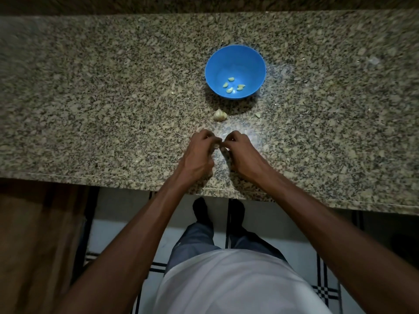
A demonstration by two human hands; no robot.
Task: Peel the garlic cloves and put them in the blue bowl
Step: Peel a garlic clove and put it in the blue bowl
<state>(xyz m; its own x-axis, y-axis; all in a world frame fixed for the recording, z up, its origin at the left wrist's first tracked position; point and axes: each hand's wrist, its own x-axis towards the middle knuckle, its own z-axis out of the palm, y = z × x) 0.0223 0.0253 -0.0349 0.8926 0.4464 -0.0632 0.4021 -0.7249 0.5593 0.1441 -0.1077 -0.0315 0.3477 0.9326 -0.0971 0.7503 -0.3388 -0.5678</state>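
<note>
Over the granite counter (90, 87), left hand (200, 152) and right hand (241, 152) pinch one garlic clove (218, 146) between fingertips for peeling, short of the blue bowl (249, 57) holding peeled cloves (233, 85).

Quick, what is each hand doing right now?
Left hand: fingers curled, pinching a garlic clove.
Right hand: fingers curled, pinching the same clove from the other side.

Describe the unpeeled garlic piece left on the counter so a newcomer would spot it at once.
Start at the blue bowl on the speckled granite counter. Just in front of it, toward the person and slightly left, lies the garlic piece, about midway between the bowl and the two hands. Unlike the small pale-green peeled cloves inside the bowl, it is larger, whitish and papery-skinned.
</note>
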